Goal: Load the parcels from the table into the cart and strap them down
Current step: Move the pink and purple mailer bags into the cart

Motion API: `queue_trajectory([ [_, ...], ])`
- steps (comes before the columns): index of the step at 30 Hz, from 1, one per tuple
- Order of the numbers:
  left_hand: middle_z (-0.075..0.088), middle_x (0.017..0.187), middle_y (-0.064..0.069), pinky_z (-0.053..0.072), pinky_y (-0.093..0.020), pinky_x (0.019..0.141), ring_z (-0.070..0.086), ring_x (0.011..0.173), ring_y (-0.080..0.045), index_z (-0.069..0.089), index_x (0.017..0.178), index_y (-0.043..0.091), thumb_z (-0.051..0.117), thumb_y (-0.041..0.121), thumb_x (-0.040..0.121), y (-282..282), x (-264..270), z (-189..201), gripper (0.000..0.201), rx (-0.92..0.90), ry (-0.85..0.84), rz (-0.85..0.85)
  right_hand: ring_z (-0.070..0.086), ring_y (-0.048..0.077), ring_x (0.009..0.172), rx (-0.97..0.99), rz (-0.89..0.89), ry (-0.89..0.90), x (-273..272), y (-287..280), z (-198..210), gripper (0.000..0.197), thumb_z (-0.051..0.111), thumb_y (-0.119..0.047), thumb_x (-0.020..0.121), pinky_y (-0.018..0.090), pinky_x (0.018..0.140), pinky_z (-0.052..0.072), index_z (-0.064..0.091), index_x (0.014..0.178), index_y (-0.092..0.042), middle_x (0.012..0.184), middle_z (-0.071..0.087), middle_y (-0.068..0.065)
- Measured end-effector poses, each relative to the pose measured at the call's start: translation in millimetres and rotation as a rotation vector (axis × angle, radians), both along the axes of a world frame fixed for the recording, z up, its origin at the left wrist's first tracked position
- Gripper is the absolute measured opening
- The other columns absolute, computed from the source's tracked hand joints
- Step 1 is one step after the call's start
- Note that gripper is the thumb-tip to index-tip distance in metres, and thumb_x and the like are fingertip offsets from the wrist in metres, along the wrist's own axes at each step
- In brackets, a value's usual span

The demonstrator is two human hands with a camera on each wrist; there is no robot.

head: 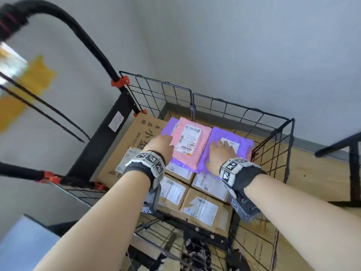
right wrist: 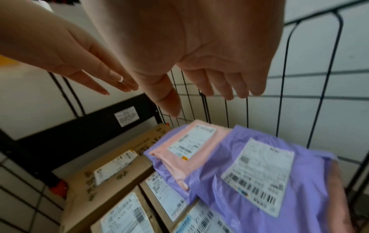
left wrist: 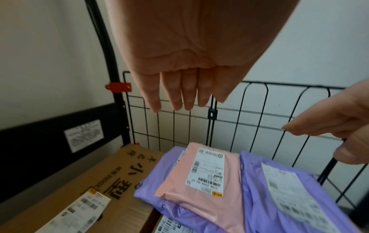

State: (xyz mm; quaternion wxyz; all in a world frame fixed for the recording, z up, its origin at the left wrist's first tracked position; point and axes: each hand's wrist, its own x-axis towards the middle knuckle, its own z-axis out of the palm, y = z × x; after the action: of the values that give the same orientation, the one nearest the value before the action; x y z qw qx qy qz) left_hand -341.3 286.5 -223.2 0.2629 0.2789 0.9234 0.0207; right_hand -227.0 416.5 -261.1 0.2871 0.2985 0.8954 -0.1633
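A black wire cart holds several labelled cardboard boxes and a large printed carton. On top lie a pink mailer, a purple mailer half under it, and another purple mailer to the right. My left hand hovers over the pink mailer's left edge. My right hand hovers over the right purple mailer. The wrist views show the left hand and the right hand with straight fingers, palms down, holding nothing, a gap above the mailers.
The cart's black padded handle arches up at the left, fixed with red clamps. A grey wall stands right behind the cart. Wooden floor and a black frame lie to the right, a blue-grey surface at lower left.
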Motion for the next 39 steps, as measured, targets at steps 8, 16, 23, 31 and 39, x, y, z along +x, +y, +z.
queue_trajectory([
  [8, 0.053, 0.134, -0.006, 0.042, -0.034, 0.101, 0.051, 0.123, -0.025, 0.053, 0.130, 0.013, 0.039, 0.014, 0.095, -41, 73, 110, 0.038, 0.057, 0.138, 0.168, 0.040, 0.032, 0.130, 0.118, 0.242, 0.271, 21, -18, 118, 0.058, 0.052, -0.031, 0.090, 0.039, 0.107, 0.031, 0.036, 0.136, 0.001, 0.138, 0.044, 0.018],
  [16, 0.054, 0.132, -0.009, 0.044, -0.037, 0.102, 0.053, 0.120, -0.030, 0.054, 0.130, 0.015, 0.038, 0.022, 0.098, -127, 155, 197, 0.036, 0.127, 0.331, 0.462, 0.052, 0.032, 0.118, 0.017, 0.510, 0.433, 43, -104, 217, 0.053, 0.053, -0.034, 0.089, 0.038, 0.096, 0.045, 0.045, 0.130, -0.001, 0.129, 0.053, 0.017],
  [23, 0.057, 0.127, -0.011, 0.047, -0.037, 0.095, 0.056, 0.114, -0.031, 0.056, 0.123, 0.011, 0.036, 0.024, 0.098, -242, 225, 238, 0.035, 0.071, 0.420, 0.747, 0.056, 0.032, 0.108, -0.084, 0.793, 0.525, 72, -214, 268, 0.032, 0.053, -0.028, 0.089, 0.039, 0.091, 0.048, 0.051, 0.114, -0.007, 0.118, 0.058, 0.013],
  [31, 0.049, 0.138, -0.007, 0.040, -0.037, 0.106, 0.048, 0.126, -0.026, 0.048, 0.135, 0.017, 0.039, 0.029, 0.098, -377, 342, 243, 0.040, 0.032, 0.445, 1.064, 0.057, 0.033, 0.107, -0.118, 1.134, 0.527, 136, -364, 285, 0.037, 0.050, -0.026, 0.089, 0.036, 0.086, 0.047, 0.051, 0.119, -0.006, 0.119, 0.057, 0.013],
  [39, 0.051, 0.137, -0.010, 0.039, -0.035, 0.105, 0.049, 0.125, -0.027, 0.050, 0.133, 0.017, 0.045, 0.028, 0.095, -521, 472, 225, 0.040, -0.015, 0.437, 1.293, 0.056, 0.031, 0.111, -0.180, 1.382, 0.492, 235, -529, 270, 0.044, 0.053, -0.031, 0.089, 0.036, 0.090, 0.049, 0.049, 0.126, -0.007, 0.125, 0.055, 0.014],
])
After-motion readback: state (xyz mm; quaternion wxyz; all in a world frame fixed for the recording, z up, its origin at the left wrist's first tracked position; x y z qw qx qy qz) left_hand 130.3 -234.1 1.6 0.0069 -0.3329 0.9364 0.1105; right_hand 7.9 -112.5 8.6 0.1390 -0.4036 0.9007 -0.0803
